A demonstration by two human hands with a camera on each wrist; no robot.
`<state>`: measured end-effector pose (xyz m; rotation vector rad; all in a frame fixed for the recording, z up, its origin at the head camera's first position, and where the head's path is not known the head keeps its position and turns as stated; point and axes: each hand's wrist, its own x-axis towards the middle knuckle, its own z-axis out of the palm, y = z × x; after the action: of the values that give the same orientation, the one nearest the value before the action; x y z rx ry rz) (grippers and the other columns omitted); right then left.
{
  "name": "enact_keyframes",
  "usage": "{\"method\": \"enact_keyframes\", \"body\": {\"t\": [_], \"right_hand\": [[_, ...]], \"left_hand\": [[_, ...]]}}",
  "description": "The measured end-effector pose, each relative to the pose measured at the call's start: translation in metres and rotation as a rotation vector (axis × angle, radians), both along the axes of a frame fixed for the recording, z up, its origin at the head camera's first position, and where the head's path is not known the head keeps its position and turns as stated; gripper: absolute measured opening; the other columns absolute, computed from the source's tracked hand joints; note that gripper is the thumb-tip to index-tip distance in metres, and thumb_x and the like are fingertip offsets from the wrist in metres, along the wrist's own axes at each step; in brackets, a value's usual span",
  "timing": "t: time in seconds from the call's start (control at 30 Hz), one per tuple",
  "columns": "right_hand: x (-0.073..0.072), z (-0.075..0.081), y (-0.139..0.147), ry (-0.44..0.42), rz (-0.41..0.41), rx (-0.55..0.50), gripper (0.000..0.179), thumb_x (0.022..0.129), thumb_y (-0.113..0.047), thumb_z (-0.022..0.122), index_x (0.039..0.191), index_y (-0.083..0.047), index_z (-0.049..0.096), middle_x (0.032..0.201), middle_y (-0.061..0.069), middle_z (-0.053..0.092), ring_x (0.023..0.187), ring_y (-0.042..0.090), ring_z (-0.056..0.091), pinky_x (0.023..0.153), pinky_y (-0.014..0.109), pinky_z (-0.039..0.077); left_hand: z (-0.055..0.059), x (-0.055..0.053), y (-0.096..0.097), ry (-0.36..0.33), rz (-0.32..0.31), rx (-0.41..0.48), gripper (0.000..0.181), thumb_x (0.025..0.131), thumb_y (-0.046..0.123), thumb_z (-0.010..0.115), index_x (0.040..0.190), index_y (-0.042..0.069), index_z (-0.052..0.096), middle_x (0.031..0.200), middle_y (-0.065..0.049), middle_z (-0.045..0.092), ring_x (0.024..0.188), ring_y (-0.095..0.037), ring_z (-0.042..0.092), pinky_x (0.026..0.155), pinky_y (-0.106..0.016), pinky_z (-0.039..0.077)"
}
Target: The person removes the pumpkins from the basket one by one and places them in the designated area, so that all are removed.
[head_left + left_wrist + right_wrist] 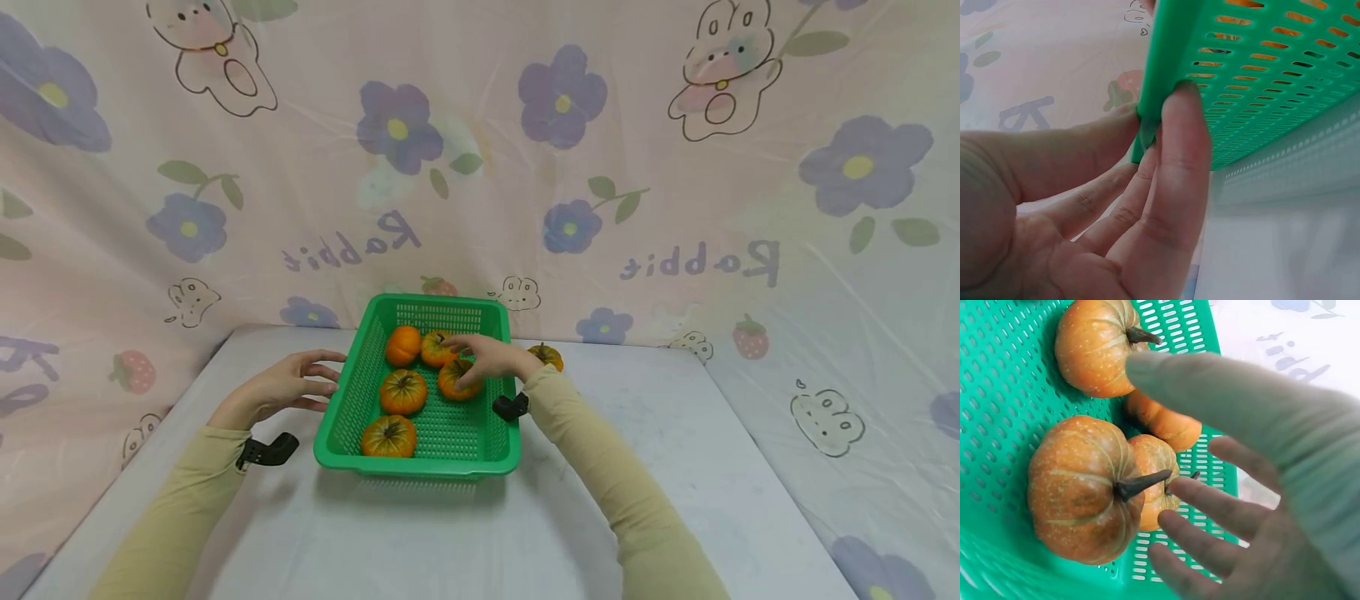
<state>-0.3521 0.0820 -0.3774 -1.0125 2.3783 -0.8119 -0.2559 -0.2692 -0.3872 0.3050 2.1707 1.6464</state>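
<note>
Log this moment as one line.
left hand: at left rim of green basket | right hand: spread over pumpkins | inside: five pumpkins | outside pumpkin: to the right

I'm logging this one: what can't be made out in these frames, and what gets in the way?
- Head view: the lower part of the outside pumpkin, behind the right sleeve.
- Head view: the right side of one back pumpkin, behind the right hand.
- Head view: the rest of both sleeves, cut off by the bottom edge.
- Left wrist view: shapes of the pumpkins inside, behind the basket's slotted wall.
</note>
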Motion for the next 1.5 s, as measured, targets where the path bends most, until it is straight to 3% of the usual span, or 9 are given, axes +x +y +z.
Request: {"method": "enact_keyframes", "body": {"t": [0.57, 0.87, 1.23, 1.5], "right_hand": [[-0.001, 0.000, -0.008, -0.033, -0.045, 0.135, 0.076, 0.084, -0.024, 0.076, 0.147, -0.009, 0.037, 0.140, 0.018, 0.042, 0.127, 0.033, 0.041, 0.101, 0.043, 0.040], [0.000, 0.000, -0.011, -0.058, -0.069, 0.143, 0.069, 0.090, -0.039, 0.066, 0.147, -0.011, 0.038, 0.146, 0.012, 0.039, 0.133, 0.029, 0.036, 0.107, 0.043, 0.034], [0.000, -0.001, -0.011, -0.151, 0.040, 0.100, 0.072, 0.083, -0.006, 0.075, 0.145, -0.005, 0.038, 0.140, 0.019, 0.043, 0.127, 0.035, 0.041, 0.097, 0.038, 0.045], [0.000, -0.003, -0.012, -0.159, 0.129, 0.127, 0.067, 0.081, 0.001, 0.074, 0.141, -0.002, 0.044, 0.140, 0.015, 0.044, 0.124, 0.033, 0.042, 0.097, 0.035, 0.044]], "left_hand": [[-0.002, -0.001, 0.001, 0.000, -0.004, 0.012, 0.065, 0.095, 0.005, 0.059, 0.147, -0.004, 0.023, 0.127, -0.029, 0.045, 0.097, -0.028, 0.063, 0.083, -0.043, 0.055], [-0.002, 0.000, -0.001, 0.000, 0.001, 0.006, 0.065, 0.095, 0.004, 0.059, 0.148, -0.003, 0.023, 0.128, -0.030, 0.043, 0.097, -0.028, 0.062, 0.083, -0.043, 0.055], [-0.002, 0.000, -0.002, 0.005, -0.001, 0.011, 0.065, 0.095, 0.005, 0.060, 0.147, -0.004, 0.023, 0.128, -0.030, 0.044, 0.097, -0.028, 0.062, 0.083, -0.043, 0.055], [-0.002, -0.001, -0.002, 0.004, -0.004, 0.008, 0.065, 0.095, 0.004, 0.059, 0.147, -0.003, 0.023, 0.128, -0.029, 0.043, 0.097, -0.028, 0.062, 0.083, -0.043, 0.055]]}}
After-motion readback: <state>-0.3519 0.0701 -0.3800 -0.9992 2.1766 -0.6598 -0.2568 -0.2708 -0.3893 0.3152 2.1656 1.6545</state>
